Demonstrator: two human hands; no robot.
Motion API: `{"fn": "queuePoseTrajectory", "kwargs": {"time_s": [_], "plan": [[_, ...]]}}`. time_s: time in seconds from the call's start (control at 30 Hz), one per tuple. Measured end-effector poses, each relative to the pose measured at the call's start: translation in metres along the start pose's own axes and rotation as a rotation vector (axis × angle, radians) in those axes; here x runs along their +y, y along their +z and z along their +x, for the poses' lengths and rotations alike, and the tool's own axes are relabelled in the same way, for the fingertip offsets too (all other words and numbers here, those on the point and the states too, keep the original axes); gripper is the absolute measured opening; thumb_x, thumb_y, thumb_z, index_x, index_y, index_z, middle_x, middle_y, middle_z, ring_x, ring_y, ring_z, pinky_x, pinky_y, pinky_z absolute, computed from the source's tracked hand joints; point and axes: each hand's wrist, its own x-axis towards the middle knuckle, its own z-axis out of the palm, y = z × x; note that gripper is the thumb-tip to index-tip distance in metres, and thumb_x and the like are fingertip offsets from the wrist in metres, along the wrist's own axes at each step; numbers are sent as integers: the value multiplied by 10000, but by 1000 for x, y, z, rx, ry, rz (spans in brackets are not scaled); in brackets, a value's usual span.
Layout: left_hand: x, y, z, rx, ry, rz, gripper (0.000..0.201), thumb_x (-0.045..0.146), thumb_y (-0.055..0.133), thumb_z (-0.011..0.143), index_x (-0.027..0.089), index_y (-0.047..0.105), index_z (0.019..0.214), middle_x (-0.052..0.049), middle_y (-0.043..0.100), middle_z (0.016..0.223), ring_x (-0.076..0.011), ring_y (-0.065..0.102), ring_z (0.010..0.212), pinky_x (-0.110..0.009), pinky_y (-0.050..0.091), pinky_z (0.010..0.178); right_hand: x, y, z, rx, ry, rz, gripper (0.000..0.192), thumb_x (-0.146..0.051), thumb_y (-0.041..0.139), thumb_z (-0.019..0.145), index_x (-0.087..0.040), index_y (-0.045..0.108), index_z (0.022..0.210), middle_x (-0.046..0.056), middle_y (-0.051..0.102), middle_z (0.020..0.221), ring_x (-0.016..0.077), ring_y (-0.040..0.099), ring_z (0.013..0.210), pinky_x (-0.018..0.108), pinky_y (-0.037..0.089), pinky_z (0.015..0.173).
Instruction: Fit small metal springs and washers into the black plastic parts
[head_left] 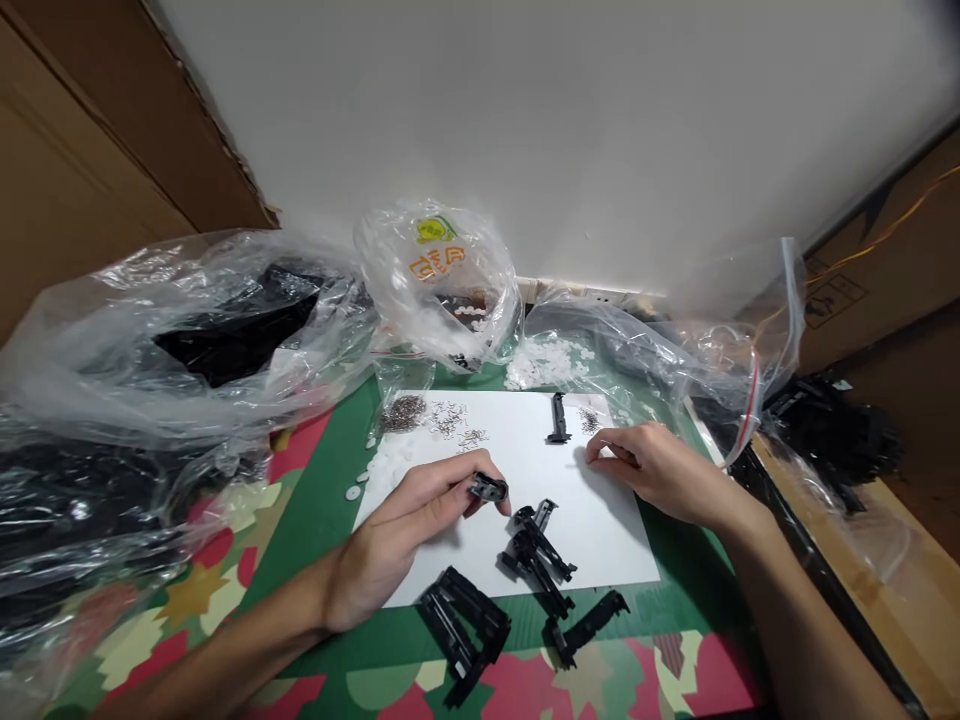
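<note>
One small black plastic part (489,487) is in hand as I watch, pinched between the thumb and fingers of the left hand (416,512) above the middle of a white sheet (607,540). The right hand (667,468) hangs over the sheet's right side, thumb and forefinger drawn close together; from where I stand I cannot tell whether a tiny piece is caught between them. Its fingertips are just beside a pile of small dark bits (589,420).

To the left of that pile, on the far part of the sheet, stands or lies a lone black piece (558,420). Nearer, two overlapping black pieces (541,548) rest towards the sheet's near edge. Nearer again, a left-hand cluster (480,615) and a right-hand piece (589,625) lie along the near side of the table.

I would judge the held part to be midway through handling. Whether the others are finished or waiting, I cannot tell. Plenty of small stock remains: loose metal bits (448,418) at the far left of the sheet, white pieces (394,462) nearer on the left, and more white bits (547,362) beyond the far edge.
</note>
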Motion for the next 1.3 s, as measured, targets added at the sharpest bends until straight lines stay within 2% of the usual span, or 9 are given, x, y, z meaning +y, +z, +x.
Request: {"fn": "queuePoseTrajectory", "kwargs": {"time_s": [0.1,0.2,0.33,0.43,0.6,0.73,0.97,1.13,1.3], "plan": [[1,6,1,5,-25,-17,446,602,535,1058,192,694,987,-49,650,947,-226,557,911,-290,433,779,-9,6,1,25,-81,86,209,-244,571,1044,-192,770,1003,-7,612,709,124,425,594,266,307,572],[4,11,2,-20,-22,65,437,571,485,1092,195,701,1033,-58,647,989,-230,577,942,-291,452,800,-23,15,0,92,-192,319,216,-353,641,1036,-198,779,974,-29,538,665,117,354,573,266,258,531],[6,13,4,-55,9,215,407,466,430,1139,202,734,1188,-61,659,1002,-201,584,875,-288,457,801,-46,34,-3,277,-272,569,203,-355,678,1024,-198,781,947,-59,398,623,109,286,550,272,232,509],[3,14,4,-36,51,259,366,416,461,1143,228,751,1262,-53,679,1008,-187,599,864,-278,455,803,-58,46,-4,404,-319,573,152,-279,666,1025,-202,769,945,-76,297,616,108,267,539,276,219,503],[3,16,4,-5,79,271,343,405,490,1138,240,768,1252,-32,668,946,-176,595,847,-271,452,821,-59,53,-6,510,-402,477,92,-212,674,1022,-209,755,977,-91,263,613,98,233,517,273,208,486],[4,15,4,-13,54,238,335,408,504,1133,220,777,1180,-36,685,961,-175,595,841,-271,451,817,-57,53,-8,531,-459,397,84,-175,684,1015,-217,754,998,-91,353,593,89,253,498,260,239,474],[2,15,3,-45,44,230,335,388,516,1132,246,776,1288,-43,689,995,-180,597,875,-276,448,824,-56,52,-7,533,-499,331,86,-175,692,1007,-215,766,988,-78,446,571,83,308,475,239,282,463],[5,19,4,-34,-13,101,334,421,537,1119,197,784,1140,-32,645,927,-162,570,826,-261,454,773,-54,51,-8,537,-524,293,103,-185,698,1004,-214,797,1007,-30,648,617,84,406,457,230,356,459],[4,23,3,-42,-41,-27,348,430,551,1112,167,778,1140,-40,643,926,-155,546,811,-258,453,751,-53,51,-7,566,-565,266,126,-165,703,1002,-227,813,1009,-9,741,677,89,543,470,213,447,483]]}}
